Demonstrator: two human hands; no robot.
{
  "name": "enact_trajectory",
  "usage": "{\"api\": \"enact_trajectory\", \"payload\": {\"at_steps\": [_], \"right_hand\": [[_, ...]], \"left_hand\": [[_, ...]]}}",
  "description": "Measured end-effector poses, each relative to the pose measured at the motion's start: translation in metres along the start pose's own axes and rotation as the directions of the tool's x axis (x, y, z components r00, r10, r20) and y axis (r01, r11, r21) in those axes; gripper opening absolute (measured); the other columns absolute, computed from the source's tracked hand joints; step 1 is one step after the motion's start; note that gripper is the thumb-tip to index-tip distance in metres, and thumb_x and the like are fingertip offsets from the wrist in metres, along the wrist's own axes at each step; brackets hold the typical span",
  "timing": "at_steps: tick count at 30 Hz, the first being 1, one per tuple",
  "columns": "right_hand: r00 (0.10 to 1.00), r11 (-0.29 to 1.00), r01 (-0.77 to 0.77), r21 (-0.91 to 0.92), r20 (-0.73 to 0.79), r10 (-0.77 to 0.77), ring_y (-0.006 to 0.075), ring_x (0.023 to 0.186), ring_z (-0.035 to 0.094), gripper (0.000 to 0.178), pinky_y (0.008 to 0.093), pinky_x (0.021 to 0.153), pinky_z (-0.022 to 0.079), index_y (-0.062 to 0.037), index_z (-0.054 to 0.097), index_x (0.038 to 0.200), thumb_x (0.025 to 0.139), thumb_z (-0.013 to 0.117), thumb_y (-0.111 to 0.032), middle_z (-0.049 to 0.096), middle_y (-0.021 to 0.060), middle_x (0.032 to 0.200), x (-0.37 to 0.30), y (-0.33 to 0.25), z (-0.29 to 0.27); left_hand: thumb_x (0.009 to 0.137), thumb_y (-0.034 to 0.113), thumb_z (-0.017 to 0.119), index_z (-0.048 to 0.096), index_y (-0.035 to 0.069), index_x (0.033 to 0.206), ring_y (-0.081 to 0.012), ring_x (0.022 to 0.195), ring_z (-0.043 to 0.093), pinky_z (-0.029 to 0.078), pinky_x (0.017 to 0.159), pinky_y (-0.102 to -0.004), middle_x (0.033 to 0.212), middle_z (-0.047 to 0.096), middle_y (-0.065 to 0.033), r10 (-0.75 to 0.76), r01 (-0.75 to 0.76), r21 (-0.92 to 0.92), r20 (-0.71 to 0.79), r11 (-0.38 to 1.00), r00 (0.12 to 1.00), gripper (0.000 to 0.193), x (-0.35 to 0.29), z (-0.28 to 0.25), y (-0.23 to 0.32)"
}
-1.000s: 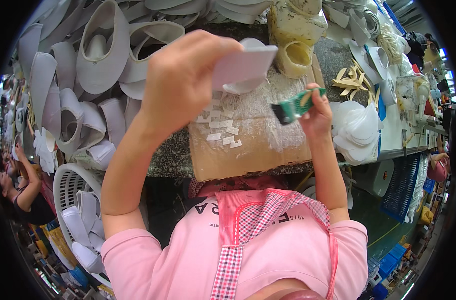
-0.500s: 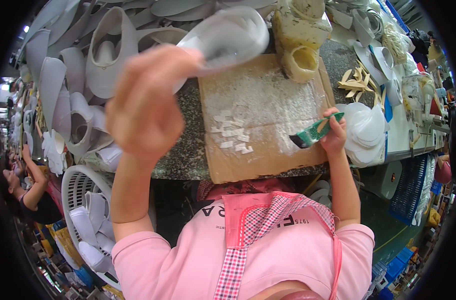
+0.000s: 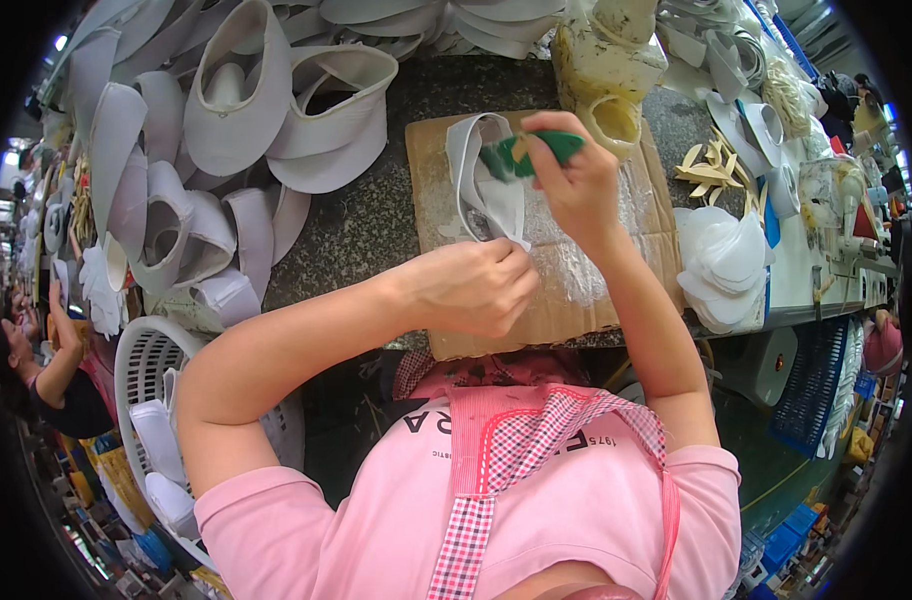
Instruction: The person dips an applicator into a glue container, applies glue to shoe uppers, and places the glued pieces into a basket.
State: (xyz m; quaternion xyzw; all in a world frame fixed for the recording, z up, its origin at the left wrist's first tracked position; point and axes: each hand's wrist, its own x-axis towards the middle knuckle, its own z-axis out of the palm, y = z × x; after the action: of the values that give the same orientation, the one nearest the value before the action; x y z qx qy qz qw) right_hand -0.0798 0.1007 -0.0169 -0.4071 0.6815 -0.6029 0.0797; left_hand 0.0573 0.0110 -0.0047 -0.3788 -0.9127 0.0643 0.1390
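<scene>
On the cardboard sheet (image 3: pixel 596 310) stands a white looped band-like piece (image 3: pixel 459 160), its opening tilted upward. My left hand (image 3: pixel 481 288) is closed on its near end, fingertips pinched at the edge. From the right, my right hand (image 3: pixel 581 175) grips a green-handled brush (image 3: pixel 554 148). The brush's head reaches into the loop and is blurred, so I cannot tell whether it touches the inner wall. Behind my right hand stands a yellowish, glue-crusted pot (image 3: pixel 614 120) with a round opening.
White brimmed looped pieces (image 3: pixel 326 150) crowd the left of the speckled table (image 3: pixel 366 235). Thin wooden slips (image 3: pixel 711 170) and rounded white sheets (image 3: pixel 721 265) lie at the right. A white basket (image 3: pixel 156 350) holding white pieces stands below left. Another person (image 3: pixel 61 385) works far left.
My left hand came down from its raised, blurred position to the cardboard, where it now holds a white looped piece. My right hand brought the brush left and up, into the loop.
</scene>
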Motion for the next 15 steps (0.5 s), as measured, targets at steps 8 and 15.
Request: {"api": "enact_trajectory", "payload": {"at_steps": [8,15], "right_hand": [[0.969,0.976,-0.164,-0.142,0.164,0.186,0.0214,0.046,0.055,0.006,0.0294,0.046,0.042,-0.0021,0.051,0.077,0.076,0.051,-0.008,0.055,0.0117,0.054,-0.001,-0.015,-0.003],[0.988,0.988,-0.088,-0.126,0.114,0.102,0.0104,0.043,0.052,0.006,0.0237,0.039,0.04,-0.0017,0.053,0.079,0.077,0.051,-0.007,0.054,0.0058,0.053,-0.001,0.003,0.0]], "left_hand": [[0.056,0.013,0.051,0.053,0.001,0.066,-0.016,0.069,0.051,0.042,0.057,-0.0233,0.072,0.05,-0.0054,-0.196,0.193,-0.083,-0.025,0.978,0.98,0.016,-0.031,0.005,0.012],[0.058,0.012,0.052,0.054,-0.001,0.079,-0.0176,0.071,0.051,0.043,0.057,-0.0247,0.073,0.05,-0.0072,-0.373,0.364,-0.112,-0.078,0.925,0.925,0.025,-0.031,0.005,0.018]]}}
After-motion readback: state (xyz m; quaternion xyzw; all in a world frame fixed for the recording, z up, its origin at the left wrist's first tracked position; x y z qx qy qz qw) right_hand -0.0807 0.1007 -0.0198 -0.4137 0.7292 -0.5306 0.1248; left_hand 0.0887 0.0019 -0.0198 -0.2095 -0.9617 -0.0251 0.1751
